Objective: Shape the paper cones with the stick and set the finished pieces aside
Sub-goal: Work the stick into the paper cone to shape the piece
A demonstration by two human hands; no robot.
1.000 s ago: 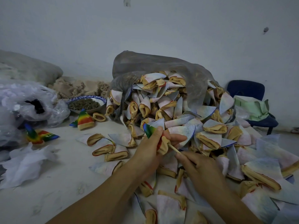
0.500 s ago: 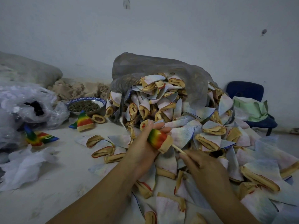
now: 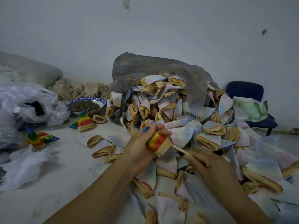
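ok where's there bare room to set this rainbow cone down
Bare surface lies left of the left hand, bordered by the crumpled white sheets and the rainbow cones. Around the right hand, the spilled cone pile covers everything.

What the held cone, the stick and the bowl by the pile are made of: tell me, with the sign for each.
Held cone: looks like cloth rather than paper, matte, rainbow-dyed; its tan rim looks thick and soft. Stick: pale, thin, matte, probably wood or bamboo. Bowl: likely glazed ceramic, white with a blue-patterned rim; enamel is possible.
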